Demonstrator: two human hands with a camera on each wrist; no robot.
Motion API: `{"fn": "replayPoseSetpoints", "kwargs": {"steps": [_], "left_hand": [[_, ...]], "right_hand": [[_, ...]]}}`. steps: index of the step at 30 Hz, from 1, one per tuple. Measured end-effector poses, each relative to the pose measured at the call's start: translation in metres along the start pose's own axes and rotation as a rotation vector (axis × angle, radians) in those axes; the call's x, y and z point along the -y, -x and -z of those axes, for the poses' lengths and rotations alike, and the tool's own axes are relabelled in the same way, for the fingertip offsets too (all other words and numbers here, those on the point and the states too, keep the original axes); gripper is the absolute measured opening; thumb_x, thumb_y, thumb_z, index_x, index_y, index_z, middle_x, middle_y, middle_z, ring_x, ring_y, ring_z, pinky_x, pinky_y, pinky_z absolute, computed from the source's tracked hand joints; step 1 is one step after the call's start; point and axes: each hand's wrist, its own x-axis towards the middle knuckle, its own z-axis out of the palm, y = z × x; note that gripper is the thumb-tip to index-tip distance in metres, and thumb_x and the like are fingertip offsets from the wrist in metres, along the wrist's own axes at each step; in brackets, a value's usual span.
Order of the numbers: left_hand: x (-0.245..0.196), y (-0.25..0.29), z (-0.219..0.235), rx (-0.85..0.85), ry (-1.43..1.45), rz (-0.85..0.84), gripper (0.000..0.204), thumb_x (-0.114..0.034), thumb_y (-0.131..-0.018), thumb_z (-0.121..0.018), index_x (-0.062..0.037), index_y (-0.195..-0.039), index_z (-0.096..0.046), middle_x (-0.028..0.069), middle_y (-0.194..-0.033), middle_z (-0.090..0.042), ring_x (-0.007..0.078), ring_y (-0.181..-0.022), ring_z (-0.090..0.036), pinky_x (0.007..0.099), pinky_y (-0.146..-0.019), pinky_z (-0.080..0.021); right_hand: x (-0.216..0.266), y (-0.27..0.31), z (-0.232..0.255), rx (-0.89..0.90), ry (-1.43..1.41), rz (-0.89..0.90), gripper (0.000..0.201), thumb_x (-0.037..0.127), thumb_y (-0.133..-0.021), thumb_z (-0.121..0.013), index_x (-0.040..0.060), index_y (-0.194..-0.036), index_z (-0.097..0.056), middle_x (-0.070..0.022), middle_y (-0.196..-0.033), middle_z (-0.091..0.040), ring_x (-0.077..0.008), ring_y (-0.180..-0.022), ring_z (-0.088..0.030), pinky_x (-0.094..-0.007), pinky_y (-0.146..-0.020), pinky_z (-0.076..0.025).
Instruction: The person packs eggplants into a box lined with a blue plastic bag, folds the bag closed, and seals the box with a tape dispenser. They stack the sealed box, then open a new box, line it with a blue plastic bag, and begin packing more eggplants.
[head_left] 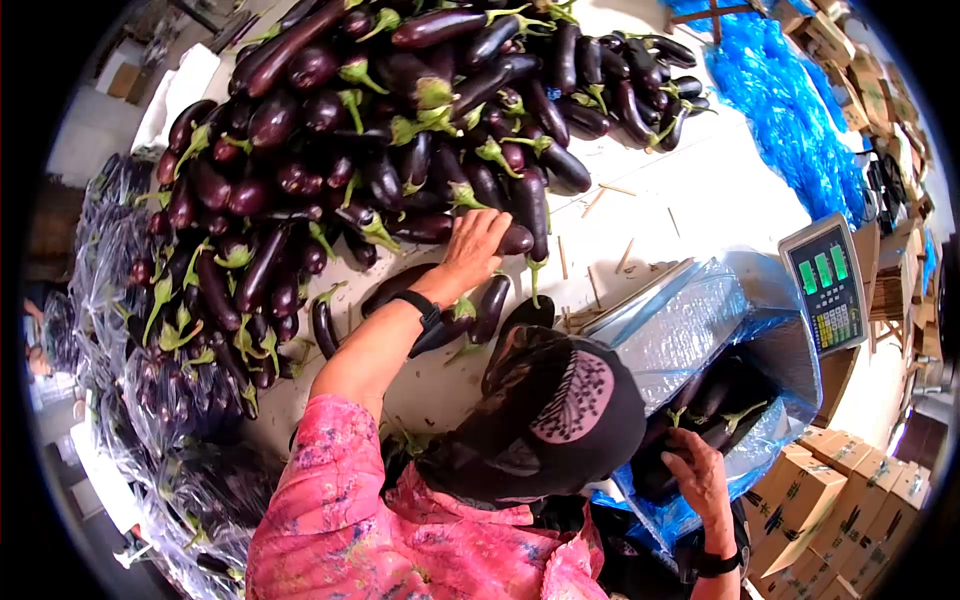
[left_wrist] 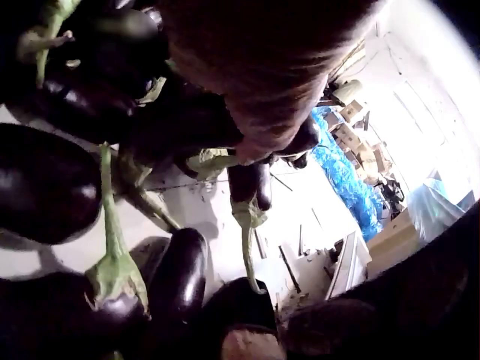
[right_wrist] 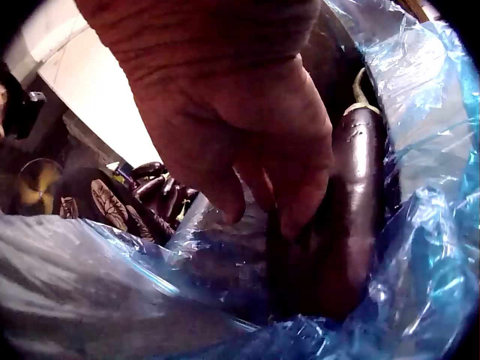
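My left hand (head_left: 475, 248) reaches over the front of the eggplant pile and grips a dark purple eggplant (head_left: 515, 240), whose rounded end sticks out past the fingers. In the left wrist view the left hand (left_wrist: 262, 105) covers much of that eggplant. Below it lie loose eggplants, one with a green stem cap (left_wrist: 120, 281). On the other side, my right hand (head_left: 697, 470) hangs with loosely bent fingers inside a box lined with blue plastic (head_left: 785, 300). In the right wrist view its fingertips (right_wrist: 296, 221) are right at a glossy eggplant (right_wrist: 356, 180) lying in the liner.
A large heap of eggplants (head_left: 290, 130) covers the table's back and left. A digital scale display (head_left: 825, 275) stands beside the lined box. Blue plastic sheeting (head_left: 770, 90) lies at the back right, cardboard boxes (head_left: 800, 505) at the lower right. A capped head (head_left: 560, 410) blocks part of the table.
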Motion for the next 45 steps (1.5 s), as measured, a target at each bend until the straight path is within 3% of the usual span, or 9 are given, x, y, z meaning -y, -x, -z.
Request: {"fn": "replayPoseSetpoints", "kwargs": {"steps": [7,15,17,23,27,31,35,37,45], "left_hand": [[-0.032,-0.005,0.062,0.272,-0.157,-0.249,0.054,-0.012,-0.061,-0.081,-0.0109,-0.11,-0.057,0.0134,-0.104,-0.048,0.0347,-0.103,-0.052,0.0506,-0.083,-0.044],[-0.047,-0.037,0.052,0.956,-0.248,-0.236,0.078,-0.027,-0.067,-0.084,-0.0088,-0.134,-0.049,0.0165,-0.113,-0.053,0.0363,-0.116,-0.05,0.0552,-0.096,-0.042],[-0.043,-0.044,0.032,0.637,-0.022,-0.413,0.071,-0.026,-0.075,-0.078,-0.0084,-0.137,-0.048,0.0145,-0.114,-0.054,0.033,-0.106,-0.051,0.0503,-0.092,-0.04],[-0.045,-0.062,-0.058,0.136,-0.627,-0.731,0.019,-0.019,-0.084,-0.058,-0.0111,-0.1,-0.068,0.0093,-0.107,-0.059,0.0253,-0.113,-0.052,0.0442,-0.101,-0.037],[-0.034,-0.073,-0.077,0.38,-0.624,-0.657,0.021,-0.018,-0.082,-0.059,-0.0134,-0.101,-0.066,0.0091,-0.109,-0.061,0.0285,-0.116,-0.053,0.0465,-0.105,-0.037],[-0.045,-0.099,-0.041,0.192,-0.338,-0.566,0.031,-0.011,-0.079,-0.063,-0.0105,-0.111,-0.064,0.0093,-0.108,-0.066,0.0321,-0.113,-0.058,0.0499,-0.096,-0.044],[-0.112,-0.147,0.076,0.29,0.225,0.107,0.05,-0.013,-0.085,-0.067,-0.0051,-0.132,-0.052,0.0159,-0.119,-0.062,0.0325,-0.105,-0.063,0.0382,-0.094,-0.051],[-0.104,-0.161,0.105,0.138,0.55,-0.024,0.051,-0.022,-0.09,-0.07,-0.0009,-0.132,-0.052,0.0113,-0.116,-0.063,0.0219,-0.105,-0.062,0.033,-0.093,-0.049],[-0.232,-0.167,0.178,0.749,1.306,0.021,0.067,-0.041,-0.093,-0.064,-0.0026,-0.143,-0.041,0.0185,-0.113,-0.066,0.0239,-0.104,-0.066,0.0369,-0.092,-0.055]], "right_hand": [[-0.007,-0.001,0.012,-0.031,-0.118,-0.069,0.037,0.001,-0.088,-0.066,-0.005,-0.124,-0.06,-0.0169,-0.105,-0.07,-0.0207,-0.087,-0.07,-0.0311,-0.078,-0.055],[-0.002,-0.009,0.015,-0.038,-0.051,-0.05,0.036,0.001,-0.088,-0.068,-0.0041,-0.122,-0.061,-0.0185,-0.103,-0.068,-0.0241,-0.083,-0.07,-0.0319,-0.073,-0.055],[-0.003,-0.008,0.013,-0.088,0.006,0.01,0.035,0.001,-0.087,-0.068,-0.0034,-0.121,-0.061,-0.019,-0.099,-0.067,-0.0268,-0.08,-0.07,-0.0338,-0.071,-0.054],[-0.002,-0.008,0.012,-0.149,0.124,0.108,0.033,-0.001,-0.086,-0.066,-0.0031,-0.118,-0.061,-0.0199,-0.096,-0.063,-0.0339,-0.076,-0.067,-0.0407,-0.069,-0.053],[-0.005,-0.006,0.015,-0.145,0.122,0.154,0.032,0.001,-0.087,-0.066,-0.0025,-0.119,-0.061,-0.0201,-0.096,-0.063,-0.036,-0.079,-0.066,-0.0416,-0.071,-0.052],[-0.014,0.0,0.021,-0.172,0.09,0.156,0.031,0.004,-0.087,-0.066,-0.0003,-0.117,-0.062,-0.021,-0.098,-0.064,-0.0384,-0.084,-0.065,-0.0417,-0.075,-0.052],[-0.021,0.002,0.022,-0.213,0.083,0.185,0.031,0.007,-0.089,-0.066,0.0003,-0.119,-0.06,-0.0212,-0.096,-0.064,-0.0429,-0.086,-0.064,-0.047,-0.073,-0.052],[-0.024,0.007,0.024,-0.247,0.112,0.187,0.032,0.007,-0.088,-0.066,0.0002,-0.119,-0.061,-0.0211,-0.096,-0.064,-0.0429,-0.087,-0.064,-0.0474,-0.074,-0.052],[-0.02,0.021,0.029,-0.224,-0.225,0.18,0.036,0.017,-0.092,-0.069,-0.0013,-0.122,-0.062,-0.0191,-0.104,-0.068,-0.0316,-0.091,-0.07,-0.0386,-0.077,-0.056]]}}
